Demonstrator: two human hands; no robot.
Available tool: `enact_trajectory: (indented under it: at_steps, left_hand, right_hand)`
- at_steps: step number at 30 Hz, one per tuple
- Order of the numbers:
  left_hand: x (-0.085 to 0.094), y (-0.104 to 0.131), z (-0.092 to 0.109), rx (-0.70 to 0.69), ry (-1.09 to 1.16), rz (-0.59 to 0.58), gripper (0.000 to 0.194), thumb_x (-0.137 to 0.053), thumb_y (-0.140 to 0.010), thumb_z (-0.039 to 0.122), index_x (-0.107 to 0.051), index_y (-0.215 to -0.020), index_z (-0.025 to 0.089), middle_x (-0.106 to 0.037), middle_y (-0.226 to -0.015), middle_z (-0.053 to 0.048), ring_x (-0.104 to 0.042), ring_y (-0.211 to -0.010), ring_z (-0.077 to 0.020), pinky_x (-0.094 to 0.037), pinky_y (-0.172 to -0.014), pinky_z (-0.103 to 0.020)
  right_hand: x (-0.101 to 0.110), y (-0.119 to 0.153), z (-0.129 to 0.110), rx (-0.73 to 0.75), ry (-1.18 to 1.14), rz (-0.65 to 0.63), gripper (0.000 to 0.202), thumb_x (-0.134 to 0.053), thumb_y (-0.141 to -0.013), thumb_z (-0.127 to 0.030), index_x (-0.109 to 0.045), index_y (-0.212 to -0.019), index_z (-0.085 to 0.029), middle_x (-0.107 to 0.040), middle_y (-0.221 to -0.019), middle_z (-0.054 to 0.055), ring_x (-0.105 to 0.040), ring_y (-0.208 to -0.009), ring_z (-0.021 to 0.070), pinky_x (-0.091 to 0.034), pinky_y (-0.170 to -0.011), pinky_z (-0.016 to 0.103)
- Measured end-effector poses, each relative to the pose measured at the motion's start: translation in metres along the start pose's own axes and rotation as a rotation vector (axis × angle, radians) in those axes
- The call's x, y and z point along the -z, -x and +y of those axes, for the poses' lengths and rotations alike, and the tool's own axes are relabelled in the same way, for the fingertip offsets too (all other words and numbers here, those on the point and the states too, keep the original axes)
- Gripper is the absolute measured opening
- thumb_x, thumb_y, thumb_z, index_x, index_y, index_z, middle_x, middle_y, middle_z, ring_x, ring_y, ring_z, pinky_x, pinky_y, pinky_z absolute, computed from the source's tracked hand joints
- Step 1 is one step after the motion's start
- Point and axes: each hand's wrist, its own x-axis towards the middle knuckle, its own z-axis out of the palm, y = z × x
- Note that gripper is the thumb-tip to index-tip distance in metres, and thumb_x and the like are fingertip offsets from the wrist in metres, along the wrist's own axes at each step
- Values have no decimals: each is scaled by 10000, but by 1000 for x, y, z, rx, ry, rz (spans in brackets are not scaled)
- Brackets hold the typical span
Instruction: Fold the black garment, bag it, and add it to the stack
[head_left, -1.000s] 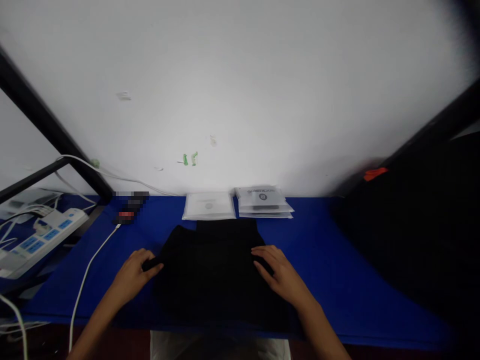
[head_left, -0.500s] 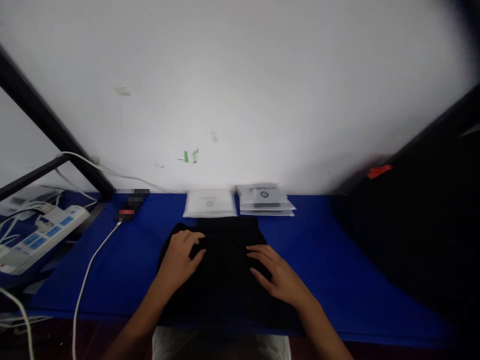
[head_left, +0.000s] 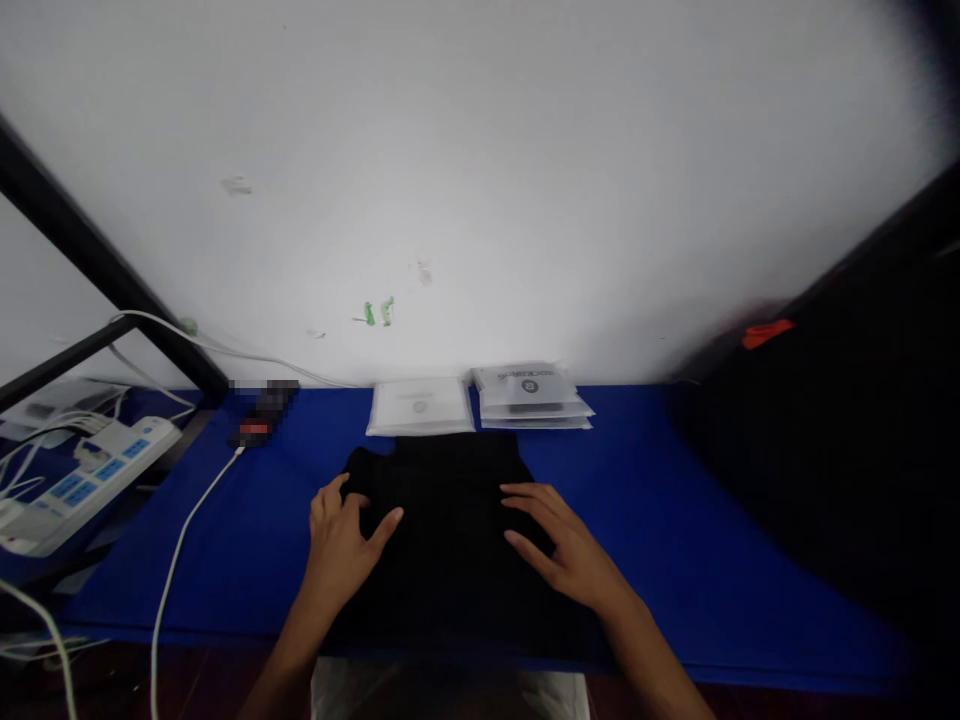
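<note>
A black cloth garment [head_left: 450,540] lies spread on the blue table [head_left: 660,560], with a straight band along its far edge. Its exact kind is hard to make out in the dark. At the garment's left edge rests my left hand [head_left: 341,540], fingers apart and thumb pointing inward over the cloth. My right hand [head_left: 559,535] lies on the right part of the garment, its fingers spread and pointing left. Neither hand grips anything that I can see.
Against the wall lie a flat white packet [head_left: 420,405] and a stack of printed clear packets [head_left: 529,395]. On the left are a power strip [head_left: 97,480], a blurred dark device [head_left: 262,415] and a white cable [head_left: 180,540]. A large dark mass [head_left: 825,460] stands on the right.
My left hand has moved left and slightly nearer, from on top of the cloth to its left edge. My right hand has shifted slightly right. The garment lies nearly the same.
</note>
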Motion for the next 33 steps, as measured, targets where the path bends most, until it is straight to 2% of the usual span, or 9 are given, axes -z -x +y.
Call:
enact_trajectory:
  at_steps: [5, 9, 12, 15, 17, 21, 27, 30, 33]
  left_hand:
    - [13, -12, 16, -65, 37, 92, 223, -637, -788, 404, -567, -796, 192, -482, -1251, -142, -398, -1231, -390, -405, -991, -587]
    - [26, -24, 31, -63, 184, 175, 166, -597, -815, 312, -472, -869, 217, -535, -1072, -86, -539, -1045, -281, -479, -900, -461]
    - [19, -21, 50, -278, 283, -25, 204, -622, -838, 322, -490, -958, 223, -553, -1042, -64, -567, -991, -233, -483, -879, -396]
    - [0, -11, 72, -507, 149, -265, 487, -787, -709, 413, -529, -1069, 211, -546, -1151, -106, -526, -1103, -299, -451, -930, -457]
    - [-13, -7, 83, -534, 12, -274, 596, -830, -658, 427, -531, -1112, 185, -542, -1176, -140, -502, -1133, -348, -427, -937, -508]
    - [-20, -11, 93, -493, -119, -212, 339, -731, -768, 324, -577, -1025, 164, -595, -1053, -142, -547, -1018, -337, -434, -864, -508]
    - [0, -21, 94, -655, 88, -181, 171, -650, -810, 231, -639, -973, 180, -649, -1006, -95, -582, -974, -264, -430, -903, -443]
    - [12, -33, 91, -825, 280, -338, 264, -707, -805, 364, -654, -1009, 207, -654, -1027, -70, -598, -966, -225, -444, -907, -376]
    - [16, -63, 79, -860, 329, -458, 319, -710, -805, 478, -658, -973, 212, -669, -998, -54, -610, -968, -210, -459, -899, -327]
  right_hand:
    - [3, 3, 1, -22, 24, 73, 259, -557, -930, -318, -575, -1173, -230, -610, -1234, 120, -569, -1152, 260, -493, -964, 469]
    - [2, 4, 2, -37, 27, 58, 262, -543, -938, -340, -575, -1174, -231, -623, -1220, 116, -583, -1140, 257, -483, -976, 470]
    - [0, 1, 1, -54, 30, 3, 271, -543, -939, -360, -577, -1175, -231, -660, -1155, 101, -613, -1091, 251, -461, -995, 476]
    - [0, -1, -1, -45, 4, -51, 235, -507, -957, -335, -596, -1144, -224, -688, -1074, 94, -637, -1012, 239, -483, -942, 449]
    - [1, -3, -2, -14, -30, -77, 222, -455, -974, -277, -602, -1129, -217, -694, -1041, 95, -638, -972, 227, -500, -889, 423]
    - [2, -3, -5, 39, -49, -91, 273, -403, -951, -163, -601, -1130, -222, -692, -1019, 88, -636, -949, 221, -511, -860, 420]
    - [-2, -14, -21, 164, 129, 45, 682, -577, -849, -191, -296, -1470, -202, -445, -1449, 170, -412, -1335, 308, -402, -1057, 532]
    - [-7, -21, -26, 269, 206, -20, 801, -485, -746, -48, -254, -1500, -184, -566, -1315, 155, -524, -1222, 289, -413, -1046, 541]
    - [-10, -21, -24, 313, 261, -8, 812, -417, -623, 14, -428, -1408, -196, -670, -1048, 102, -624, -992, 264, -478, -965, 529]
